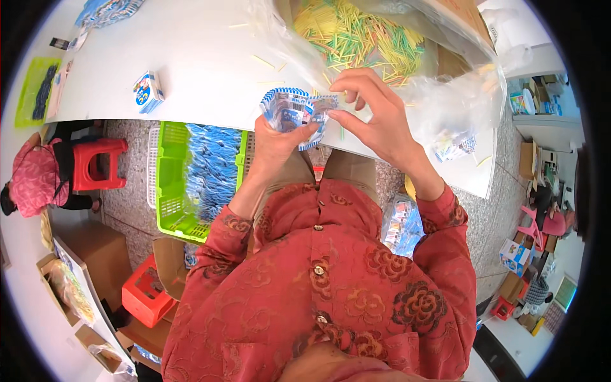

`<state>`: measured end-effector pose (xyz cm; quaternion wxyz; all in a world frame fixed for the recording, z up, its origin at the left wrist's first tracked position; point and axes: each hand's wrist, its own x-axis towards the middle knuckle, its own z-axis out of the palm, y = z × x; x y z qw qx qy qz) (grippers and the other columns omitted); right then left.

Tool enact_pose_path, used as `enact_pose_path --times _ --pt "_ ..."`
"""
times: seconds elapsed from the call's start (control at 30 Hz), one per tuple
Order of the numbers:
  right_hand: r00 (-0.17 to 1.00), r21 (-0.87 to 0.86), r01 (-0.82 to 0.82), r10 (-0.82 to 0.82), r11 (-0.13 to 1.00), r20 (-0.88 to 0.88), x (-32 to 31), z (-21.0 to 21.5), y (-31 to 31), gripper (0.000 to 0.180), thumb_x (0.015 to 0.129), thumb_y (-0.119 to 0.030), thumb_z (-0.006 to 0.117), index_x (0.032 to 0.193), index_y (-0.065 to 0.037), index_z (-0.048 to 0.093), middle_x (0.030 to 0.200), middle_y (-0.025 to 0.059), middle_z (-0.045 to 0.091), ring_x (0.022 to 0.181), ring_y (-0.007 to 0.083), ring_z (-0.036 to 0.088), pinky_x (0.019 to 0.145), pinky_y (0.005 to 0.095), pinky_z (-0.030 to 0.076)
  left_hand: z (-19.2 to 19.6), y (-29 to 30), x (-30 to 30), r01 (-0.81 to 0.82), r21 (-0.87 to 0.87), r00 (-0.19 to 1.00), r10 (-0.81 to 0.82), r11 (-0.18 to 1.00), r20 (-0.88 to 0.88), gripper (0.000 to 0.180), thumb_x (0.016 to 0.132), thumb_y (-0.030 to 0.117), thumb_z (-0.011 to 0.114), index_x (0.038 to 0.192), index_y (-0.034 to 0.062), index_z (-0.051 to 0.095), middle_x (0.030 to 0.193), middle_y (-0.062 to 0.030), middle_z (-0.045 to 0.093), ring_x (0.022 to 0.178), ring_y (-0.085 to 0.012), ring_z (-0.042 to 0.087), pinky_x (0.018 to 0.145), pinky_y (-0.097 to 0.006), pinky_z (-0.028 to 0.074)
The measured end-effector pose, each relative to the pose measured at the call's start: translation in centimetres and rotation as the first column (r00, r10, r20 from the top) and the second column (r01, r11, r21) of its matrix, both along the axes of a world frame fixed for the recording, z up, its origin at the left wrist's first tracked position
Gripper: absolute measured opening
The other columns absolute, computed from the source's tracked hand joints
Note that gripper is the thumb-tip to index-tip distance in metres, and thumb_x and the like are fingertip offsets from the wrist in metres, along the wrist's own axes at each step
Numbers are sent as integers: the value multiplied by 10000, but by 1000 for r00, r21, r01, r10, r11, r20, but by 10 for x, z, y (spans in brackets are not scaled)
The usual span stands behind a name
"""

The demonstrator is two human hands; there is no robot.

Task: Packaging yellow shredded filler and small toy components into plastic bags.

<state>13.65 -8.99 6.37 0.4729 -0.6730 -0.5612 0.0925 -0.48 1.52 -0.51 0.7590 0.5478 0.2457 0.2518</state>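
pouch of clear printed plastic with blue-and-white striped edging (286, 109) sits in the bare left hand (277, 148), over the near edge of a long white table (210, 54); its mouth gapes upward. the left fingers are closed around its side, the thumb lying across the front. the bare right hand (384, 121) is at the pouch's right edge, thumb and bent forefinger a little apart; whether they pinch the film i cannot tell.

beyond the hands, a brown cardboard carton (470, 22) lined with clear plastic film (439, 95) holds a heap of thin yellow, green and pinkish sticks (356, 41), too many to count. below the table's edge, a bright green slatted plastic basket (167, 213) is filled with blue-and-white packets (216, 169), layered too closely to number. a white plastic basket (153, 169) shows just beside it.

counted: one pouch in hand as far as i can tell, one green basket, one carton of sticks, one small blue-and-white printed block-shaped pack (147, 92) on the table's left part, and two red plastic stools (102, 167) on the left side.
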Motion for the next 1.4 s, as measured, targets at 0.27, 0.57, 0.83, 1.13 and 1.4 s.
enact_pose_path --times 0.27,0.57,0.83,1.13,1.4 --pt "896 74 -68 28 995 443 7 -14 -8 208 688 -48 641 892 -28 601 931 97 599 800 232 607 642 313 512 8 -7 18 -64 230 992 87 971 -93 281 680 -5 710 930 27 584 801 -10 602 697 -78 544 606 -216 454" --pt "857 -40 -124 127 991 499 -8 -26 -6 79 709 -127 555 731 -80 496 754 55 501 668 215 574 520 343 472 -22 -6 3 -15 83 1000 14 996 10 369 715 -34 672 1052 -22 524 1014 -50 554 907 -141 524 803 -266 424" --pt "904 -32 74 -53 997 424 1 -19 -6 78 720 -139 565 745 -72 535 764 66 562 709 273 603 557 401 480 7 -18 18 51 131 996 -60 990 66 361 721 -21 662 1054 -19 523 989 -60 563 876 -135 537 779 -260 434" --pt "908 -29 -161 159 987 388 2 -12 -14 109 708 -158 588 757 -72 542 773 70 552 725 268 587 579 395 473 -7 -11 14 51 166 998 -56 985 27 282 719 -4 679 969 -8 550 900 -31 582 799 -107 551 715 -234 448" --pt "892 -51 -150 158 987 425 2 -9 -16 94 725 -175 580 764 -96 545 803 48 543 774 231 586 582 360 487 1 -13 14 34 88 999 -33 996 -8 337 683 -28 694 984 -5 544 917 -39 570 817 -115 545 705 -243 455"
